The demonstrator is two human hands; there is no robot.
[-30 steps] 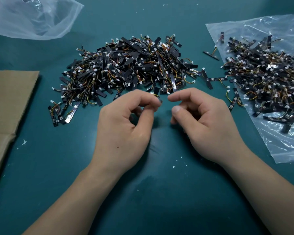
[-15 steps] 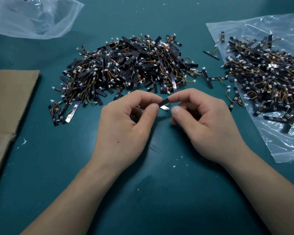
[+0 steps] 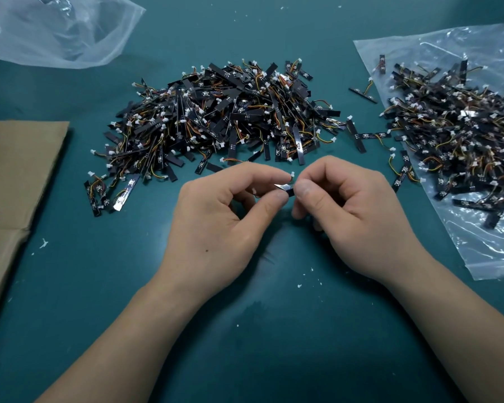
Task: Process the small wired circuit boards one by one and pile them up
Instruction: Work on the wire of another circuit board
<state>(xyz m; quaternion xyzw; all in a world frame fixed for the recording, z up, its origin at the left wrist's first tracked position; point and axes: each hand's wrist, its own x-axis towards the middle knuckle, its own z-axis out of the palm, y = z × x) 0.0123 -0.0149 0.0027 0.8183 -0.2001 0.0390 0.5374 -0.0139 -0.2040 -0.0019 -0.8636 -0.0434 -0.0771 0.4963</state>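
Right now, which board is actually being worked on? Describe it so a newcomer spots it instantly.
Start at the big central pile on the green table and come toward the camera to the two hands. The board is the short black strip pinched between the left hand and right hand. It alone is lifted off the table.

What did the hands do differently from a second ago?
A second ago the fingertips met with almost nothing showing between them. Now the left hand and right hand have drawn a little apart, and a small black circuit board shows pinched between both. The middle pile, the pile on the plastic bag and the cardboard stayed put.
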